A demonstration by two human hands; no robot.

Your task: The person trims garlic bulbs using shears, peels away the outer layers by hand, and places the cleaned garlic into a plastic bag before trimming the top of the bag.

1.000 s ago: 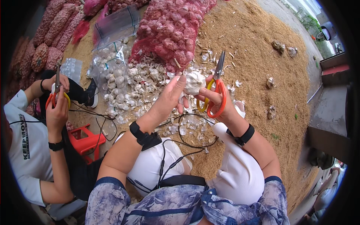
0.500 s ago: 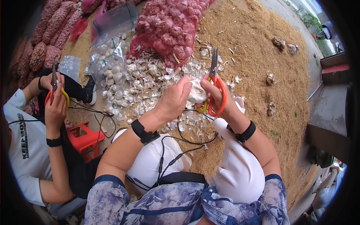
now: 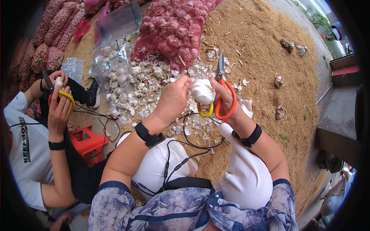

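Holding a white garlic bulb (image 3: pixel 202 91) between both hands, the work is seen mid-trim. The bulb is gripped by the left hand (image 3: pixel 174 99), fingers closed around its side. Orange-handled scissors (image 3: pixel 222 92) are held in the right hand (image 3: pixel 227 101), fingers through the loops, blades pointing up and nearly closed, just beside the bulb. A heap of trimmed garlic (image 3: pixel 135 82) and loose skins lies ahead on the ground; red mesh sacks of garlic (image 3: pixel 173 27) are judged still unprocessed. A co-worker's hands (image 3: pixel 58 96) trim at left.

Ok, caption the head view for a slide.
Left hand holds a garlic bulb; right hand grips orange scissors beside it.
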